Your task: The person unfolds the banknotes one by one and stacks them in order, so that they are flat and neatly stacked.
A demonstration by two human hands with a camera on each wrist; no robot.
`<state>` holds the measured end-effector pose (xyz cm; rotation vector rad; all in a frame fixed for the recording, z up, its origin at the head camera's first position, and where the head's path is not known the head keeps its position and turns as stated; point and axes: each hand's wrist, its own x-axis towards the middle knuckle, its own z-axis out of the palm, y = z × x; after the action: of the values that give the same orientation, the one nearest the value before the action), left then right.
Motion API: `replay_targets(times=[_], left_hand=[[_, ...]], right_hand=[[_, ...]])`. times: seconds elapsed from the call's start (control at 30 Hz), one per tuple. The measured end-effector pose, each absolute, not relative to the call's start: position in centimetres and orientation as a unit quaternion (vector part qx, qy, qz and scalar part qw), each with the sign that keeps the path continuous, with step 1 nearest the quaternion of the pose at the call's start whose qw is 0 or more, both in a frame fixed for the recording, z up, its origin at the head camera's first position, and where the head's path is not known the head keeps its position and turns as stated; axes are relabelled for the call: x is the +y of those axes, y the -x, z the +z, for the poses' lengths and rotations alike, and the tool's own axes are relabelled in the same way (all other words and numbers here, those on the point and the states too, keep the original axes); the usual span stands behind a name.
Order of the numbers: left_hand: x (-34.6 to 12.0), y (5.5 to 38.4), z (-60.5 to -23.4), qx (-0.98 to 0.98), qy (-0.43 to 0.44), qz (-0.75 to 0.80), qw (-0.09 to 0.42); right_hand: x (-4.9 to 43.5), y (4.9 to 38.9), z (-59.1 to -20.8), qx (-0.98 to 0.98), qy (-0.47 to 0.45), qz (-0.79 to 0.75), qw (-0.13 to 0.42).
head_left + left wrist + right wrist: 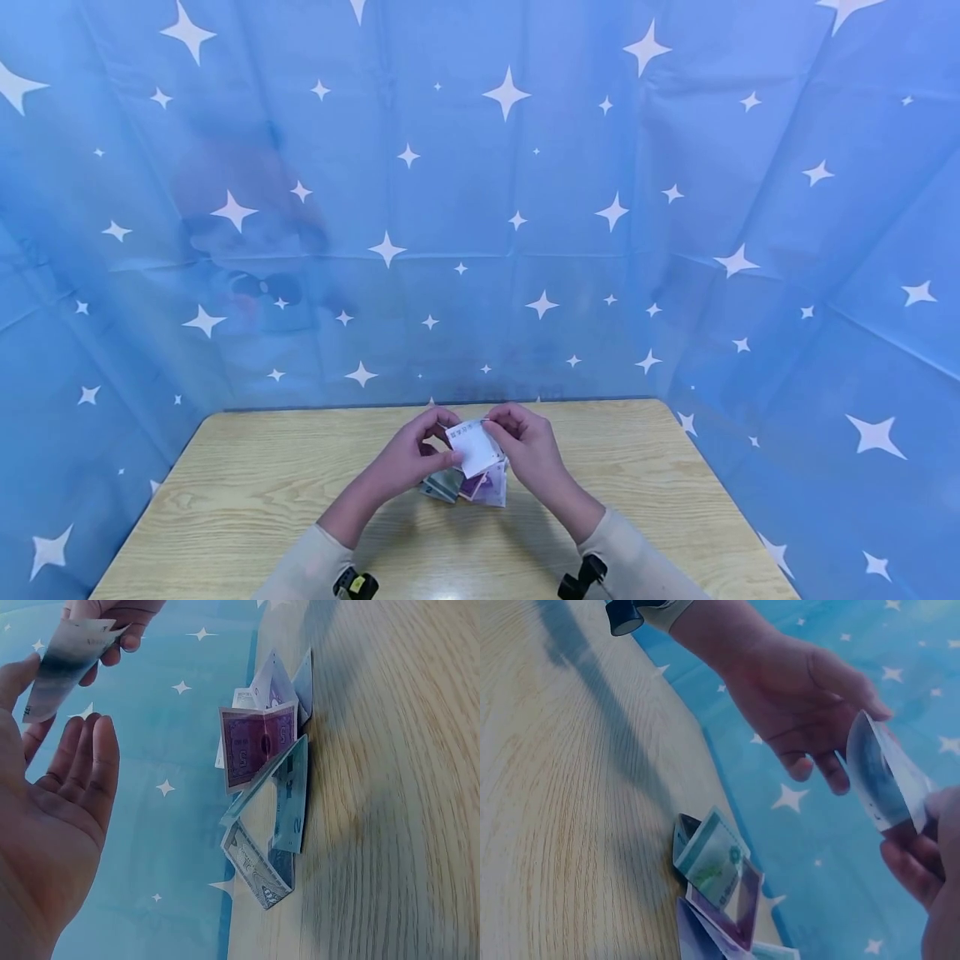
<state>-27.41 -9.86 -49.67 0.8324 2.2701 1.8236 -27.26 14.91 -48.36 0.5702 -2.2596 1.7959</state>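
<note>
A pale banknote (477, 452) is held up over the table between both hands. My left hand (405, 462) pinches its left edge between thumb and index finger, while the other fingers stand apart from it, as the left wrist view shows. At the upper right edge, my right hand (534, 450) pinches the same note. From the right wrist the banknote (889, 780) looks bent over into two layers. Below the hands, several folded banknotes stand on the table: a purple one (259, 742), a teal one (294, 795), a grey-green one (256, 866) and a pale violet one (274, 684).
The wooden table (262, 492) extends to both sides of the hands. Behind it and at the sides hangs a blue curtain (450, 200) with white stars. A dark wrist device (581, 577) sits on the right sleeve, another (356, 583) on the left.
</note>
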Motion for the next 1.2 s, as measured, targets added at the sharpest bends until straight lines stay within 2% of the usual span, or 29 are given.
replay_targets(times=[0.2,0.83,1.2], left_hand=[[-9.96,27.51,-49.72,0.752,-0.293,0.59,0.024],[-9.97,27.77,-49.6,0.766,-0.295,0.571,-0.012],[-10.23,27.78,-49.54,0.778,-0.288,0.558,-0.018]], right_hand=[[15.02,27.18,-48.21,-0.764,-0.194,0.606,0.105],[15.29,27.19,-48.33,-0.759,-0.19,0.615,0.1],[15.43,27.17,-48.57,-0.768,-0.199,0.598,0.114]])
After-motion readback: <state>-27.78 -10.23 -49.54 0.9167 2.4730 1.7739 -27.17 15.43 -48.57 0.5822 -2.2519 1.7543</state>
